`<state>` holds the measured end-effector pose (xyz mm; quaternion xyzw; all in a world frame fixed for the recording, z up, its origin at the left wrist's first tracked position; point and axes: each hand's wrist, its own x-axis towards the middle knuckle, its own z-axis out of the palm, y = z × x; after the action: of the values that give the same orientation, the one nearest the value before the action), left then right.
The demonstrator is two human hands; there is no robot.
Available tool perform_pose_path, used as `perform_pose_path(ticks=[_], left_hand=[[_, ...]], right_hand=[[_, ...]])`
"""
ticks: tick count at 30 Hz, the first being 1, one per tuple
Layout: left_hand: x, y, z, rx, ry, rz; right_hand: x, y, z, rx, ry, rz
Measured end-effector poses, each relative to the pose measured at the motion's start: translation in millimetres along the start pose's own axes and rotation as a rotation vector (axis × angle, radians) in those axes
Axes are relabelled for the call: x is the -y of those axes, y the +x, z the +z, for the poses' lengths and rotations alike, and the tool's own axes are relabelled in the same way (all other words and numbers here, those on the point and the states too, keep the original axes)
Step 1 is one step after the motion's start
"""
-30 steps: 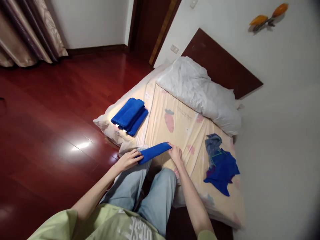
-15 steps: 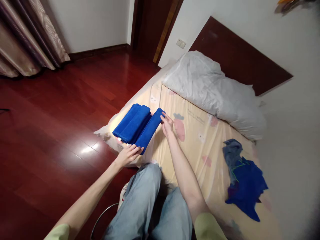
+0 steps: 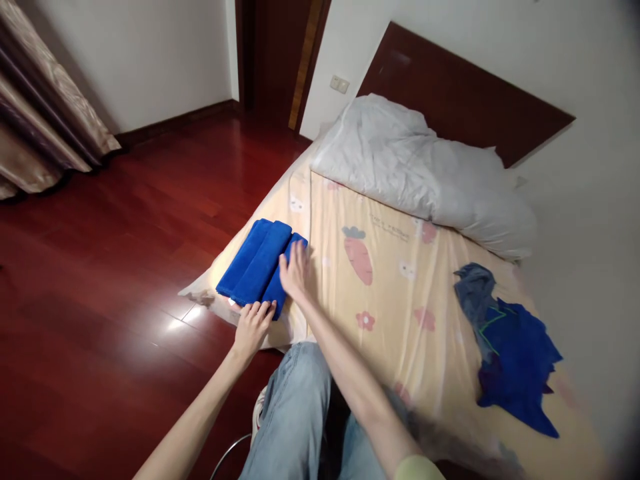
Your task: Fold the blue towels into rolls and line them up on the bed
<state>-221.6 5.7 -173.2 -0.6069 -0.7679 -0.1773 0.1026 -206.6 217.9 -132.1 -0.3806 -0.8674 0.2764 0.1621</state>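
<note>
A narrow folded blue towel [image 3: 274,291] lies on the bed, right against a wider folded blue towel [image 3: 254,263] on its left. At the near end of the narrow towel, my left hand [image 3: 253,330] has its fingers bent over the edge, with the thumb hidden. My right hand [image 3: 295,272] rests along the far right part of the same towel, fingers stretched out and partly covering it. A small white tag [image 3: 231,302] pokes out under the wider towel's near edge.
The bed [image 3: 390,293] has a yellow sheet printed with carrots and flowers. A crumpled blue cloth [image 3: 520,367] and a grey-blue cloth [image 3: 474,287] lie at the right. A grey quilt [image 3: 425,167] is bunched by the dark headboard [image 3: 465,93]. Red wooden floor [image 3: 125,267] lies left.
The narrow towel has come down and left, flat beside the wider one. My right hand has let go of its far end and now lies open on it. The view has shifted slightly.
</note>
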Motion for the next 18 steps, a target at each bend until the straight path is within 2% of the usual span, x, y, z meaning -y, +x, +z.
perform_pose_path(ticks=[2,4,6,8,10,12,13,16,18], left_hand=[[-9.4,3.2,-9.7,-0.005,-0.022,-0.045],[-26.8,-2.1,-27.0,-0.037,-0.071,-0.084],[-55.6,-22.4,-47.7,-0.066,-0.129,-0.084],[-94.4,-58.3,-64.5,-0.044,-0.188,-0.028],[-135.6,-102.1,-72.7,0.025,-0.204,0.032],[-168.7,-140.8,-73.1,0.048,-0.192,0.088],[-180.0,-154.5,-71.9,0.067,-0.177,0.063],[-193.5,-168.0,-69.4,0.118,-0.180,0.031],[-192.4,-161.7,-71.3,0.160,-0.179,0.031]], right_hand=[[9.8,-9.8,3.0,0.196,-0.014,-0.048],[20.0,-16.4,-5.9,0.276,-0.017,-0.060],[26.6,-31.3,-28.8,0.205,-0.001,-0.111],[22.7,-67.5,-60.4,0.077,0.020,-0.219],[2.3,-131.6,-92.2,-0.023,0.019,-0.273],[-34.2,-221.0,-117.5,-0.098,-0.026,-0.230],[-56.3,-271.9,-126.7,-0.138,-0.056,-0.159],[-119.0,-423.1,-141.9,-0.288,-0.142,0.133],[-144.1,-500.4,-146.1,-0.382,-0.101,0.292]])
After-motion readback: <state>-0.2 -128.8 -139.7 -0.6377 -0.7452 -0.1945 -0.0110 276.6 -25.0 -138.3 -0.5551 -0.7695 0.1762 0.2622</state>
